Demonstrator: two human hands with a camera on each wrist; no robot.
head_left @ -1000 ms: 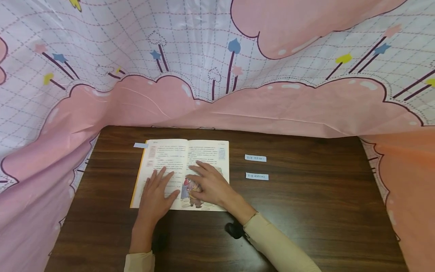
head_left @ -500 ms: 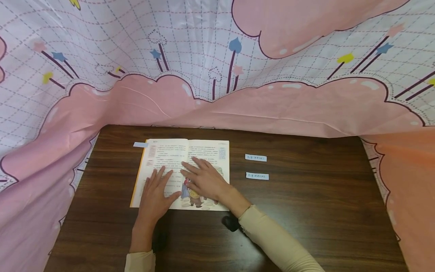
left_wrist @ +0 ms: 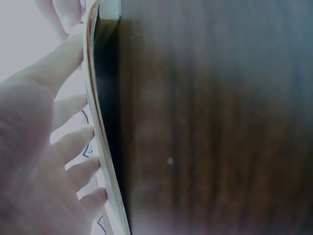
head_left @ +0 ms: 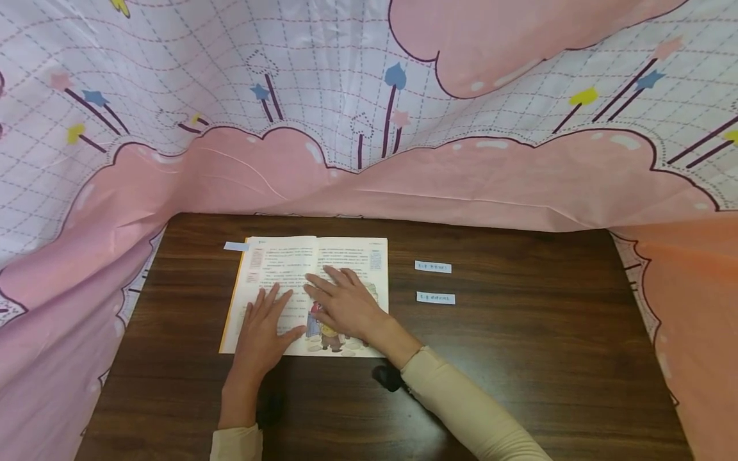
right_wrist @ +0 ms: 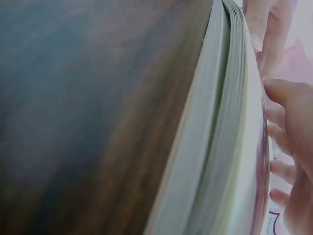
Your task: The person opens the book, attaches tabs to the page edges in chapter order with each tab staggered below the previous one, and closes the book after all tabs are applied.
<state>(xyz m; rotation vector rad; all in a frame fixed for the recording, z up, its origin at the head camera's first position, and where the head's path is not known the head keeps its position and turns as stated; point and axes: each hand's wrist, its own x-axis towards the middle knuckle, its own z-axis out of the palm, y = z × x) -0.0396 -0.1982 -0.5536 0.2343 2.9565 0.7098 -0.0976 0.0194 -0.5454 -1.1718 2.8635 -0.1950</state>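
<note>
An open book (head_left: 346, 253) with printed text and a colour drawing on its right page lies on the brown wooden table. My left hand (head_left: 262, 333) rests on the lower left page, fingers spread. On the right page lies my right hand (head_left: 348, 307), its fingertips reaching toward the centre fold and its palm over part of the drawing. In the left wrist view the left fingers (left_wrist: 73, 139) touch the page from above. The right wrist view shows the thick page block (right_wrist: 225, 122) edge-on, with the right thumb (right_wrist: 281, 93) at the page surface.
A pale blue paper tab (head_left: 235, 246) sticks out from the book's upper left edge. Right of the book lie two handwritten blue paper strips, an upper strip (head_left: 433, 267) and a lower strip (head_left: 435, 298). A patterned pink and white cloth (head_left: 450, 186) hangs around the wooden table (head_left: 548, 333).
My right hand has slid slightly left and up toward the centre fold, its fingers flattening on the page. My left hand has stayed in place on the left page.
</note>
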